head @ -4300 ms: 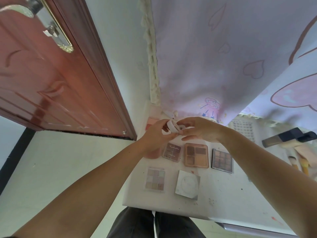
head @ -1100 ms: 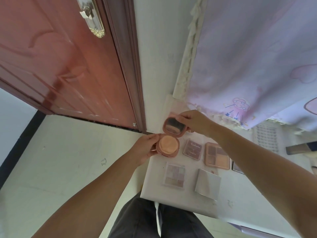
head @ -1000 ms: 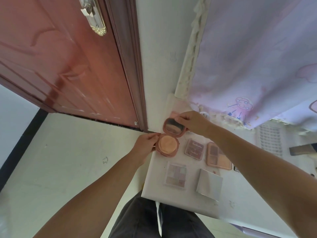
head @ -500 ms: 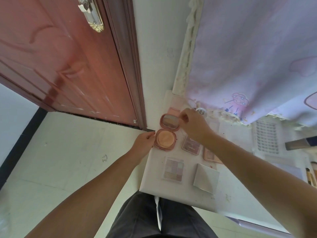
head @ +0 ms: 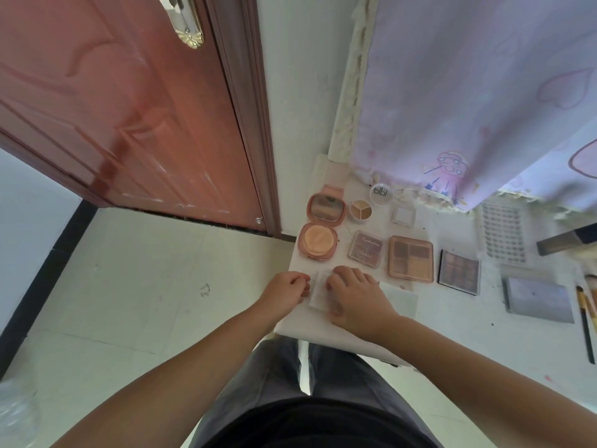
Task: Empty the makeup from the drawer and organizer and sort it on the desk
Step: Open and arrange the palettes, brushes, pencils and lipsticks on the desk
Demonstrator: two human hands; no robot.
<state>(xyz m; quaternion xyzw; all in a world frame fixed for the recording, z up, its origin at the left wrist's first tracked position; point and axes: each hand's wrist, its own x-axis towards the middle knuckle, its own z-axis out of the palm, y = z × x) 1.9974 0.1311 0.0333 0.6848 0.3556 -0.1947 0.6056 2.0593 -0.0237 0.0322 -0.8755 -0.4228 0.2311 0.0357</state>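
Both hands, left (head: 288,287) and right (head: 353,294), pinching pale palette (head: 319,291) at desk's (head: 452,321) seven o'clock: light, rigid, slick, best gripped by side edges.

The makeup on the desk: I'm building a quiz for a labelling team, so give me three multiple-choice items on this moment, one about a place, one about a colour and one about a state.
1. Where does the open pink compact lie?
A. At the desk's left edge, left of the small palette with the script label
B. Beside the brushes
C. On the floor

2. What colour is the powder in the compact's lower half?
A. Blue
B. Peach-orange
C. Black

3. What are the two hands doing?
A. Both hang idle off the desk
B. Both grip the compact
C. The left hand and right hand are at a pale palette near the desk's front edge

Answers: 1 A, it sits at the left end of the row of palettes. 2 B, the round pan looks peach. 3 C, both hands' fingers curl at the palette's edges, away from the compact.
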